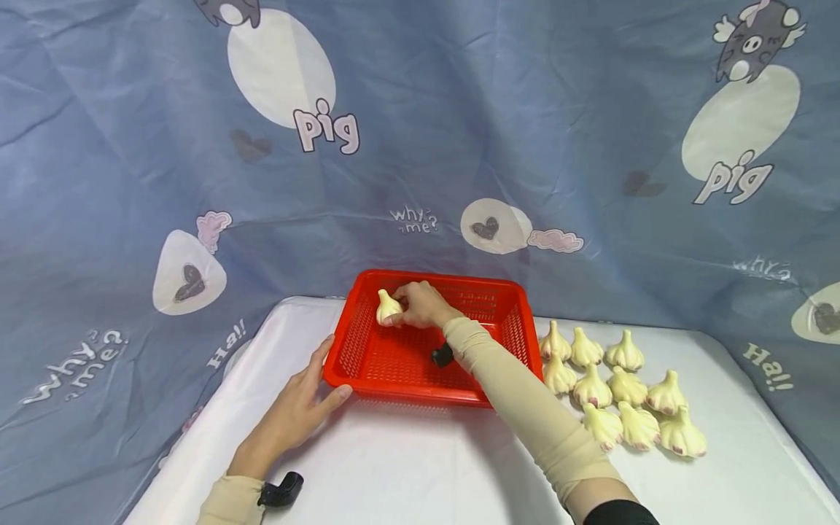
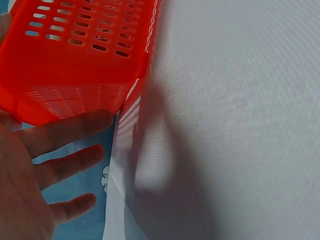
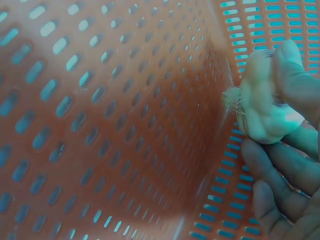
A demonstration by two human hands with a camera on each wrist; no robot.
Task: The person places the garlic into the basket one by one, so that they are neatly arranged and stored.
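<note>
My right hand (image 1: 426, 305) pinches a pale garlic bulb (image 1: 387, 309) between thumb and fingers, inside the left part of a red perforated plastic basket (image 1: 420, 394). In the right wrist view the bulb (image 3: 257, 102) lies on its side with its root tuft turned toward the basket's perforated wall (image 3: 130, 100). At the basket's front left corner, my left hand (image 1: 295, 410) is spread, with the thumb at the front rim and the fingers along the left side. The left wrist view shows those fingers (image 2: 70, 165) straight, the uppermost one against the basket's outer wall (image 2: 75, 72).
Several garlic bulbs (image 1: 628, 386) stand in rough rows on the white table (image 1: 420, 467), right of the basket. Behind the table hangs a blue printed cloth (image 1: 407, 160), close to the basket's back rim. Black wrist devices (image 1: 282, 490) sit on both forearms.
</note>
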